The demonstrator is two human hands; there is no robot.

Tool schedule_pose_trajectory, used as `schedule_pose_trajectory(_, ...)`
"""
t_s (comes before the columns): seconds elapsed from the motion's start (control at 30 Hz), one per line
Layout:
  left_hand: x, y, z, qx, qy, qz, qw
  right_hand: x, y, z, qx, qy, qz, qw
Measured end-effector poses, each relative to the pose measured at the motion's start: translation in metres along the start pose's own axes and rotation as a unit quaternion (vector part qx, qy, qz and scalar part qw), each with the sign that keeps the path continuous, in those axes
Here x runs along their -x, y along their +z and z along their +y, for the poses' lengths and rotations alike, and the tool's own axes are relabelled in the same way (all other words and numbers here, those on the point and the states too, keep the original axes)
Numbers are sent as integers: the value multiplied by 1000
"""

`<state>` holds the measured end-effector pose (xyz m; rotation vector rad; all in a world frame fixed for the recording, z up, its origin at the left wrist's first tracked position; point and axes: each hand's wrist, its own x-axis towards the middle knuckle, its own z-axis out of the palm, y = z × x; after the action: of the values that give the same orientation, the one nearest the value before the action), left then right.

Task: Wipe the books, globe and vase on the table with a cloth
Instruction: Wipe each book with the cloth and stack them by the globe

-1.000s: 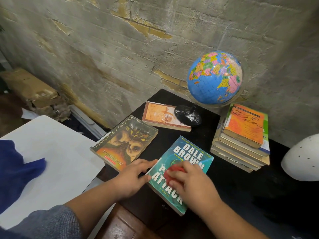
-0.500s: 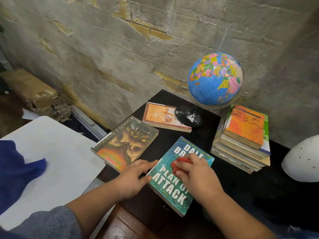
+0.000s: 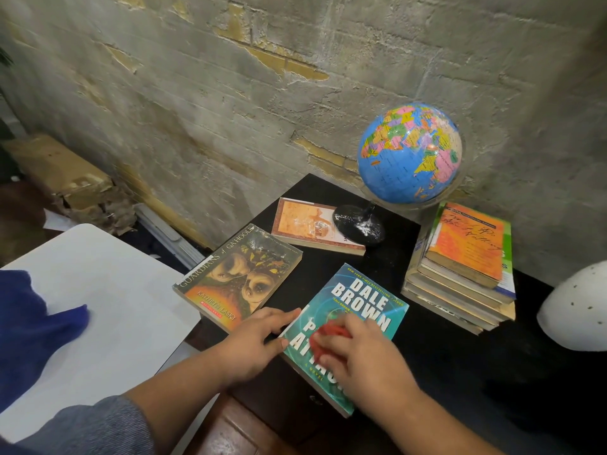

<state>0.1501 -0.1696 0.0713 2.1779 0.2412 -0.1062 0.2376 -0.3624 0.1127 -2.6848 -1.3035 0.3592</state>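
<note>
A teal paperback (image 3: 356, 300) lies at the front of the black table (image 3: 443, 349). My right hand (image 3: 364, 362) presses a bunched red cloth (image 3: 330, 336) onto its cover. My left hand (image 3: 259, 339) rests flat against the book's left edge, fingers spread. An owl-cover book (image 3: 239, 277) lies to the left, and an orange-cover book (image 3: 312, 229) behind it. The blue globe (image 3: 409, 152) stands on a black base (image 3: 358, 226) at the back. A stack of books (image 3: 463, 267) sits to the right. A white rounded vase (image 3: 578, 310) shows at the right edge.
A rough brick wall (image 3: 230, 103) runs behind the table. A white board (image 3: 108, 310) with a dark blue cloth (image 3: 29, 326) on it lies to the left. A torn cardboard box (image 3: 62, 172) sits on the floor by the wall.
My right hand slid the red cloth up the teal cover and back down toward me. My left hand stayed on the book's edge.
</note>
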Motion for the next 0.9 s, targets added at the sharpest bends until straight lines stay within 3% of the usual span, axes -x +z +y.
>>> schedule_pose_trajectory(0.13, -1, 1, -1, 9, -2, -2, 1000, -8, 6, -19, -8, -50, 12, 999)
schedule_pose_trajectory(0.33, -1, 0, 1, 14, -12, -11, 1000, -20, -3, 11, 1, 66, 37, 997)
schedule_pose_trajectory(0.43, 0, 0, 0, 12, -5, -3, 1000, -4, 1, -7, 13, 3, -2, 1000)
schedule_pose_trajectory(0.53, -1, -1, 0, 11, -7, -3, 1000, -16, 4, -17, -3, -32, 7, 999)
schedule_pose_trajectory(0.77, 1, -2, 2, 1, -11, -2, 1000, -54, -9, 49, 14, 160, 81, 984)
schedule_pose_trajectory(0.83, 1, -1, 2, -2, -7, 6, 1000, -41, -6, 41, 28, 144, 71, 987)
schedule_pose_trajectory(0.9, 1, -1, 1, 1, -6, 10, 1000, -26, 0, 17, 25, 74, 54, 995)
